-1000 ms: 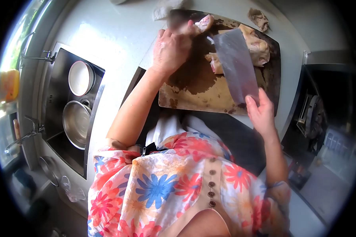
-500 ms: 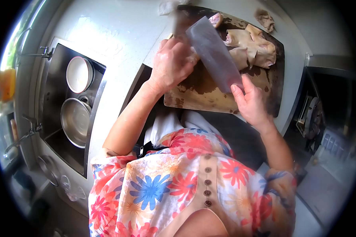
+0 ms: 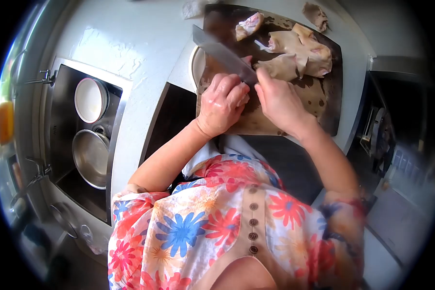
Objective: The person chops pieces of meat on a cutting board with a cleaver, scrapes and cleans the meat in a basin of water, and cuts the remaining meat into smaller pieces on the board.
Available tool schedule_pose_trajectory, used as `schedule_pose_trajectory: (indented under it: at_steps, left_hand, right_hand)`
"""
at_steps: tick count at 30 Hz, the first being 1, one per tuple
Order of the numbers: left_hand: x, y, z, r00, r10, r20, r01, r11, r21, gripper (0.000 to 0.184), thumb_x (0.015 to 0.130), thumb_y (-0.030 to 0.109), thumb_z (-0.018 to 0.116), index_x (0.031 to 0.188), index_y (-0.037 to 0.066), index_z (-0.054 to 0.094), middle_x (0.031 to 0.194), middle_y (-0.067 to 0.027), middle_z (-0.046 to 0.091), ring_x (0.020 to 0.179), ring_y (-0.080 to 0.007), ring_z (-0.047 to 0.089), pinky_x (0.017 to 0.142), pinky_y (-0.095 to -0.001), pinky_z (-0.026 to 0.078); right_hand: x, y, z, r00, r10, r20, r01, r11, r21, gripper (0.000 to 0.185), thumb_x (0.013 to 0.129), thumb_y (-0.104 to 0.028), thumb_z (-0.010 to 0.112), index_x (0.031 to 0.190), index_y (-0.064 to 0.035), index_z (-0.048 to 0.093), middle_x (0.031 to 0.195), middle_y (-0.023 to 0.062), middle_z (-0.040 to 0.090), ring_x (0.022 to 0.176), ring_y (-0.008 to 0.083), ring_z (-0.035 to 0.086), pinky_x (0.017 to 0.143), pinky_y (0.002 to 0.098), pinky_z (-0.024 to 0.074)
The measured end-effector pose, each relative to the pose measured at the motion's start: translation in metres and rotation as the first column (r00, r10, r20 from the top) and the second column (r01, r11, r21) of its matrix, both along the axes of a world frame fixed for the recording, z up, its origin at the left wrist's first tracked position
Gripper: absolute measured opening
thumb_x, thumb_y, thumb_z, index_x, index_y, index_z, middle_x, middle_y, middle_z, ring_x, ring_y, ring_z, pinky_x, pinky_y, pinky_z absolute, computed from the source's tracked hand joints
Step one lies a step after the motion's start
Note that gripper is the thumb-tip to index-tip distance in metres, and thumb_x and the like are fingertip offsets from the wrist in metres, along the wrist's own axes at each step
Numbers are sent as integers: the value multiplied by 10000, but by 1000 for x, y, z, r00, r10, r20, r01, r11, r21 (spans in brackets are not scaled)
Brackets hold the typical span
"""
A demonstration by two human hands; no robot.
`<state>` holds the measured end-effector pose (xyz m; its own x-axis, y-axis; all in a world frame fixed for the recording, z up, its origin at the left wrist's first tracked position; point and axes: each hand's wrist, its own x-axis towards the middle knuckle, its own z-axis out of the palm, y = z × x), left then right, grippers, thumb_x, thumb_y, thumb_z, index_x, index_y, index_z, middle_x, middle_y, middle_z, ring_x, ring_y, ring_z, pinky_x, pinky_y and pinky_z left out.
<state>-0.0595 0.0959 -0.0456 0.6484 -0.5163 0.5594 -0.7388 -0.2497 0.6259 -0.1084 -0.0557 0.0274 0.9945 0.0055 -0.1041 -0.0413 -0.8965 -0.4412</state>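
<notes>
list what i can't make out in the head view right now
Head view:
Knife handle: hidden in the right hand.
Anything inside the left hand: covered by the hand itself.
Dish: mostly hidden behind the board.
White item, far side: blurred, cut off by the top edge.

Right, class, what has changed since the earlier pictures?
The right hand has moved left, bringing the cleaver along, its blade now seen narrower. The left hand has drawn back toward the body, so the hands are closer together. Nothing was visibly let go. Unchanged: the large meat piece on the board, the white bowl and metal bowl in the sink.
</notes>
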Motion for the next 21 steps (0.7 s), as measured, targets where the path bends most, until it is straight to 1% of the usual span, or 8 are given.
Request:
schedule_pose_trajectory:
  at_steps: [2,6,7,9,10,13,17,21]
  left_hand:
    - [0,0,2,1000,-11,11,11,1000,-12,394,532,-12,706,902,83,611,958,-109,565,849,-306,563,711,-375,488]
    - [28,22,17,900,227,-372,-214,974,75,300,660,82,689,949,62,615,874,-128,586,773,-308,597,691,-392,492]
    - [35,23,19,818,259,-514,-253,964,84,212,741,99,641,932,15,609,808,-104,645,695,-186,617,682,-295,501]
    - [41,24,29,518,40,-854,-215,973,-85,301,789,131,636,1040,-21,567,829,-91,653,674,-139,601,616,-254,493]
    - [43,24,30,363,-61,-930,-211,967,-146,342,798,137,634,1086,-28,547,840,-84,649,678,-128,599,602,-243,489]
    - [42,26,38,175,-193,-966,-254,939,-233,399,798,123,637,1157,0,515,850,-78,641,690,-101,590,582,-221,480]
    - [32,29,27,708,135,-693,-86,991,105,442,731,260,678,1103,51,561,894,-177,619,740,-250,623,698,-360,502]
    - [19,44,35,862,214,-460,-78,952,297,416,690,212,691,1062,66,575,965,-150,552,732,-296,611,714,-376,502]
  right_hand:
    - [-1,-2,-1,999,-24,24,22,996,91,104,877,-74,470,941,-22,407,666,223,589,690,429,589,609,524,456]
    - [-11,-2,5,996,-36,-79,40,998,49,126,875,-77,486,941,-11,401,685,235,586,708,434,582,609,524,444]
    - [-12,-5,11,994,-36,-102,43,997,69,134,873,-77,491,941,-9,398,690,239,583,712,436,578,607,525,439]
    - [-13,-14,12,988,-68,-139,89,985,149,147,866,-75,512,903,6,395,693,251,566,703,448,558,591,508,422]
    - [-14,-17,9,986,-95,-137,120,974,190,148,866,-74,516,888,9,396,688,251,562,694,451,551,586,498,420]
    - [-22,-20,5,981,-170,-99,191,945,267,175,868,-75,531,828,23,391,678,248,546,653,451,531,564,451,414]
    - [-36,-24,7,963,-241,-121,268,906,329,190,875,-96,543,851,24,399,695,239,553,643,424,537,567,423,428]
    - [-44,-16,21,931,-296,-212,355,870,343,177,876,-91,551,866,18,412,702,228,567,639,413,552,553,411,432]
